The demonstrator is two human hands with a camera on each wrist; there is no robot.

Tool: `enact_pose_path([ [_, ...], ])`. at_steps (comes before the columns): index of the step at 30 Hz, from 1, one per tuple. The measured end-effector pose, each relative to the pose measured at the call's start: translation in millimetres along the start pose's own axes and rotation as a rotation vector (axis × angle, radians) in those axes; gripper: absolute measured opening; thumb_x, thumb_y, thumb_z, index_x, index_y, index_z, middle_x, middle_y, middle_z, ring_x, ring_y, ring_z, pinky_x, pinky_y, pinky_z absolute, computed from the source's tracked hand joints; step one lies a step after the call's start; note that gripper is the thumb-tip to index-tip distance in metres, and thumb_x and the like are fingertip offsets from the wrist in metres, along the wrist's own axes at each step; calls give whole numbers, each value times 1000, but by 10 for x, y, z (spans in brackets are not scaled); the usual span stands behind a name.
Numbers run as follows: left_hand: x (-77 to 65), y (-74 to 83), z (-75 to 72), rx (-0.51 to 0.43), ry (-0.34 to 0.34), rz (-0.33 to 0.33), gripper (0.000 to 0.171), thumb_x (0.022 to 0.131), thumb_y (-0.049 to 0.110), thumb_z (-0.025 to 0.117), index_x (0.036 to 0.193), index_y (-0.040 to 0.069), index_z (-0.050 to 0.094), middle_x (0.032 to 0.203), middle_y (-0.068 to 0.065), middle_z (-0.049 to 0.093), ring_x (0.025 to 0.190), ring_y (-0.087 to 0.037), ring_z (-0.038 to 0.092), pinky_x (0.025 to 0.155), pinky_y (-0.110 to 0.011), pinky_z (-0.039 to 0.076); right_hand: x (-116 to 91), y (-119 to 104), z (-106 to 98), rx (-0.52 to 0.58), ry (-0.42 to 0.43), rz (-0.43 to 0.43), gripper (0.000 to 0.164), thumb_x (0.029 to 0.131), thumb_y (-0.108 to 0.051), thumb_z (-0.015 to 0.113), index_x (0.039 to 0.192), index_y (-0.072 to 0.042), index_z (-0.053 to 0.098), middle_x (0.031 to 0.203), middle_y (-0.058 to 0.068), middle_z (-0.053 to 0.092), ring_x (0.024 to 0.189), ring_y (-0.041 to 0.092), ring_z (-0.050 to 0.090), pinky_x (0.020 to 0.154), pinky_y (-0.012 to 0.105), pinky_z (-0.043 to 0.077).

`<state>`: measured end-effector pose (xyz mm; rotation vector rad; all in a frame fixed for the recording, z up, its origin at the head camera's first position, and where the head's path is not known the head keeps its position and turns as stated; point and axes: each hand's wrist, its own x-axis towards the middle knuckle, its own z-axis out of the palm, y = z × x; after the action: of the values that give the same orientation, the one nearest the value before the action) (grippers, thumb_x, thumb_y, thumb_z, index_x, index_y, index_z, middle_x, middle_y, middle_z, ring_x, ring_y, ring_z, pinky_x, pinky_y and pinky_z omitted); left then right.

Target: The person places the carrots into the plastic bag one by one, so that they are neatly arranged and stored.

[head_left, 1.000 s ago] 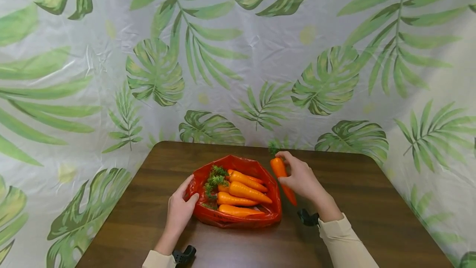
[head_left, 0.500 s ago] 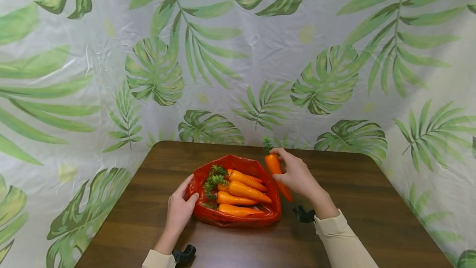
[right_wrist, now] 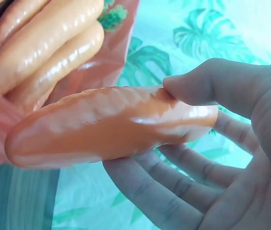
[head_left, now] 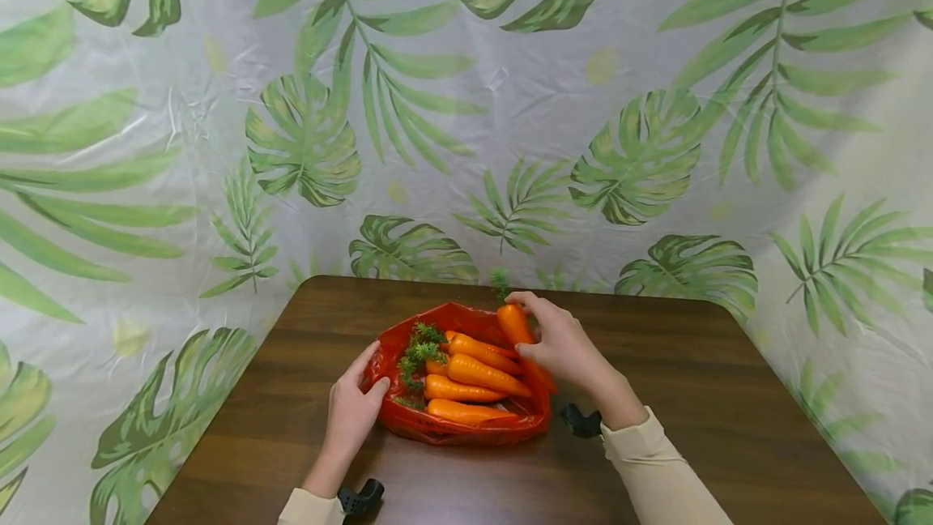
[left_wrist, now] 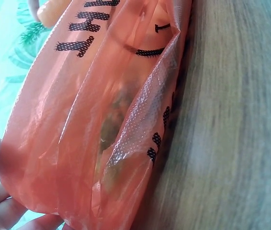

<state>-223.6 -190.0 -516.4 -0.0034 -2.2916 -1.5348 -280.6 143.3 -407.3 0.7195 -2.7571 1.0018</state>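
A red plastic bag (head_left: 462, 432) with black print lies with its mouth spread, several orange carrots (head_left: 484, 375) with green tops inside. My left hand (head_left: 352, 407) grips the bag's left side, thumb on the near rim; in the left wrist view its fingers (left_wrist: 6, 211) show at the bag's edge. Over the bag's right rim, my right hand (head_left: 564, 347) holds another carrot (head_left: 513, 322) between thumb and fingers. That carrot (right_wrist: 102, 124) is seen close in the right wrist view, tilted, its leafy top toward the back and tip toward me.
Everything lies on a dark wooden table (head_left: 670, 379). Behind it hangs a pale curtain (head_left: 510, 128) printed with green leaves. A black wrist device (head_left: 581, 421) sits at my right wrist and another black device (head_left: 360, 499) at my left.
My right hand has carried its carrot leftward, from beside the bag to over its right rim. The left hand and the bag have hardly moved.
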Motion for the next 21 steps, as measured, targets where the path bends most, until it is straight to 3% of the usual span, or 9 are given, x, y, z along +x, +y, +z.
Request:
enact_pose_path([
  [10, 2, 4, -6, 0, -2, 3, 57, 90, 2, 71, 144, 13, 57, 146, -12, 54, 131, -37, 53, 100, -51, 46, 17, -131, 160, -66, -16, -113, 67, 79, -4, 81, 135, -30, 54, 115, -12, 59, 94, 13, 60, 79, 33, 55],
  [16, 4, 14, -7, 0, -1, -4, 57, 90, 2, 71, 144, 13, 57, 146, -12, 54, 132, -37, 52, 101, -52, 45, 8, -152, 263, -144, -42, -181, 69, 78, -8, 82, 136, -32, 52, 111, -12, 58, 90, 12, 58, 73, 30, 51],
  [21, 5, 20, -9, -1, 1, -9, 56, 90, 3, 71, 144, 13, 57, 146, -12, 54, 131, -37, 53, 101, -52, 45, -20, -156, 355, -196, -84, -231, 69, 80, -9, 78, 137, -35, 50, 111, -10, 57, 78, 13, 55, 64, 31, 46],
])
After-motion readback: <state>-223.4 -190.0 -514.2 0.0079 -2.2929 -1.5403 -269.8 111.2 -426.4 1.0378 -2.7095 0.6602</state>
